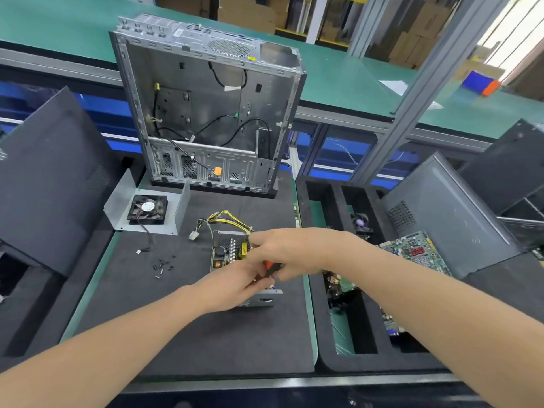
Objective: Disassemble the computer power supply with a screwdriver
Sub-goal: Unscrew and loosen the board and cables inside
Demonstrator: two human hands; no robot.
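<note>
Recorded 1 open computer case (206,107), upright at the bench's far edge. Counted 1 bent metal cover (117,201) carrying 1 fan (147,209), flat towards the far-left corner. Found 1 power supply (226,251) mid-bench, lid off, circuit board exposed, 1 yellow-and-black cable bundle (223,219) trailing from its far end. Logged 2 hands directly over it: right hand (282,251) above the right side, fingers curled round 1 orange-and-black screwdriver (272,267); left hand (235,287) covering the near end, fingers bent beside the handle, grip not determinable. Noted 1 loose cluster of small black screws (163,265) left of the unit; count unreadable.
</note>
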